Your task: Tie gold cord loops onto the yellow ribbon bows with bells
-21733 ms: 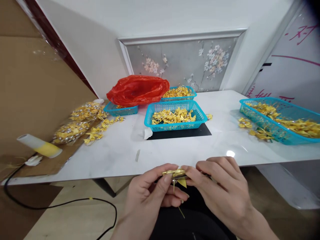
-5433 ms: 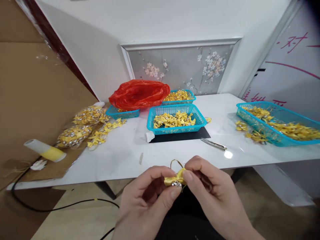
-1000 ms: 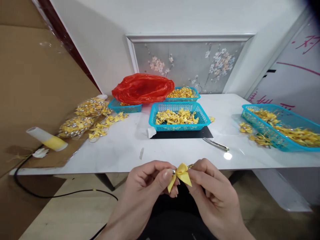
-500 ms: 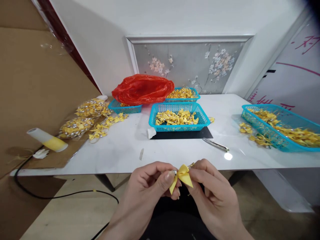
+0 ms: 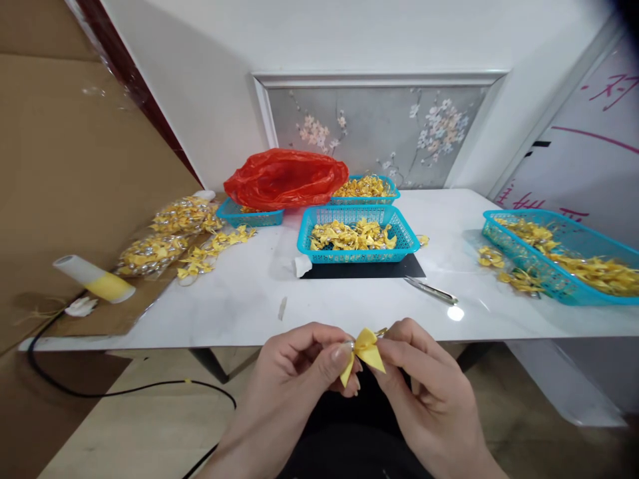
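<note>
A small yellow ribbon bow (image 5: 368, 347) is held between my two hands, just in front of the table's near edge. My left hand (image 5: 312, 372) pinches its left side, where a silvery bead shows by the thumb. On the other side my right hand (image 5: 424, 379) grips the bow between thumb and fingers, and a bit of gold-coloured metal sticks up beside the index finger. Beyond the hands, a blue basket (image 5: 357, 256) of similar yellow bows rests on a black mat (image 5: 369, 269). Metal thread snips (image 5: 430, 290) lie to the right of the mat.
Another blue basket (image 5: 564, 283) of bows stands at the right, with loose bows (image 5: 519, 279) beside it. A red plastic bag (image 5: 279, 179) covers part of a basket behind. Bagged bows (image 5: 154, 254) and a yellow-white roll (image 5: 94, 279) lie on cardboard at the left.
Almost nothing differs. The bow has turned very slightly in my fingers, and both hands keep their place and grip.
</note>
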`<state>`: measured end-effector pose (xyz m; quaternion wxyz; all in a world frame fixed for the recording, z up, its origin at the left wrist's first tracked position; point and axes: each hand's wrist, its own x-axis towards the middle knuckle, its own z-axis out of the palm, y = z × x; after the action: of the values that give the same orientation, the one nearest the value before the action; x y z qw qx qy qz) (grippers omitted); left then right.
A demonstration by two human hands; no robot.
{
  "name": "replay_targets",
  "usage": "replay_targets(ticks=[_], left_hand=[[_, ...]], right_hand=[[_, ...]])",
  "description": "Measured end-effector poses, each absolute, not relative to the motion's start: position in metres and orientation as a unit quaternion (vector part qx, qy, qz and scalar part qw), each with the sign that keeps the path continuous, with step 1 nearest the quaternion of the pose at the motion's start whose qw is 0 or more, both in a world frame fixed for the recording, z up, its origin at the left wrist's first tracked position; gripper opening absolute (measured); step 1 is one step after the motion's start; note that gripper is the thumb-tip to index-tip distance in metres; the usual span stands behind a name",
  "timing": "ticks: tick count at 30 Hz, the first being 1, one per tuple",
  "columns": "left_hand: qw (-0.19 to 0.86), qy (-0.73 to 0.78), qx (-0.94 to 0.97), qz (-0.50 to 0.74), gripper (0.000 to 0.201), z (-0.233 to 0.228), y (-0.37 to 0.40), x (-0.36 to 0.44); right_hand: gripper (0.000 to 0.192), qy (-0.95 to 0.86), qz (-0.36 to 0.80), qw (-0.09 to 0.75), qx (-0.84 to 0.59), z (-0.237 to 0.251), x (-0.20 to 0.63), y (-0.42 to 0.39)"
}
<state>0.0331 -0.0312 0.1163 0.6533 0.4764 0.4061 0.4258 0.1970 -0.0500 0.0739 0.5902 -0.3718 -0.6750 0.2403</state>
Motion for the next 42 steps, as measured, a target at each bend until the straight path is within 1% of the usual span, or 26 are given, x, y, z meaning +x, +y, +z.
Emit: replay_targets(ticks=[6, 18, 24, 33, 36, 39, 42], left_hand=[[0.670, 0.399, 0.460, 0.425, 0.019, 0.117, -0.031, 0.034], [0.686, 0.393, 0.433, 0.433, 0.020, 0.119, -0.031, 0.037], [0.619, 0.434, 0.487, 0.438, 0.010, 0.114, -0.031, 0.035], [0.571, 0.466, 0.498, 0.457, 0.016, 0.121, -0.034, 0.045], [0.541, 0.491, 0.509, 0.455, 0.018, 0.121, -0.034, 0.047], [0.520, 0.505, 0.514, 0.458, 0.019, 0.121, -0.035, 0.048], [0.495, 0.506, 0.537, 0.458, 0.017, 0.121, -0.035, 0.047]], right_hand=[[0.020, -0.670, 0.239, 0.586, -0.388, 0.073, 0.196, -0.050], [0.020, -0.674, 0.235, 0.580, -0.392, 0.073, 0.196, -0.050], [0.018, -0.675, 0.222, 0.583, -0.393, 0.075, 0.195, -0.050], [0.017, -0.649, 0.219, 0.606, -0.405, 0.072, 0.193, -0.047], [0.026, -0.630, 0.227, 0.612, -0.420, 0.068, 0.193, -0.050], [0.031, -0.669, 0.181, 0.582, -0.424, 0.070, 0.198, -0.052], [0.030, -0.717, 0.076, 0.550, -0.420, 0.077, 0.205, -0.055]])
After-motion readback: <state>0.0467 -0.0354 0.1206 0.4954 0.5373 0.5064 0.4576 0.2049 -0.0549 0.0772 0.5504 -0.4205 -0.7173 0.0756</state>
